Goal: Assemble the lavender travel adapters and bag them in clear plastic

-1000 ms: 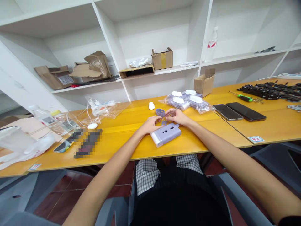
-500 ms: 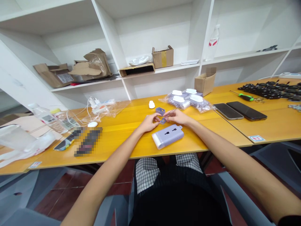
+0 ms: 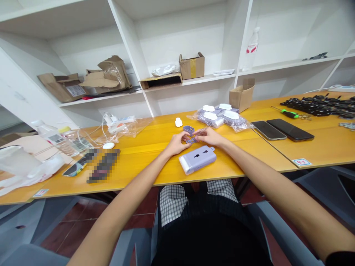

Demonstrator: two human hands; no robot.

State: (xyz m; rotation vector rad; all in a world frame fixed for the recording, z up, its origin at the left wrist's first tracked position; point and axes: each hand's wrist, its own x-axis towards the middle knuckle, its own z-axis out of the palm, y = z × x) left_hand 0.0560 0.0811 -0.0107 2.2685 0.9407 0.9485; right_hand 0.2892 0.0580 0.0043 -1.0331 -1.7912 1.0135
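Note:
My left hand (image 3: 179,143) and my right hand (image 3: 208,135) meet over the table, fingers curled in a pinch. Between their fingertips is a small purple-grey plastic piece (image 3: 191,140), partly covered by the fingers. Just behind it stands a lavender open-topped plastic part (image 3: 189,129). In front of the hands lies a lavender plastic case (image 3: 197,159) with a whitish left end, two dark slots on top and a small tab at the right. A small white piece (image 3: 178,122) rests farther back.
Several lavender items in clear bags (image 3: 219,115) lie behind my right hand, near a cardboard box (image 3: 242,95). Two dark phones (image 3: 290,130) and a green-handled screwdriver (image 3: 290,113) are at right. Cables and a power strip (image 3: 118,126) are at left. White shelving borders the back.
The fingers have shifted slightly around the small purple-grey piece, the left hand coming a little farther over it. The case and surrounding things stay in place.

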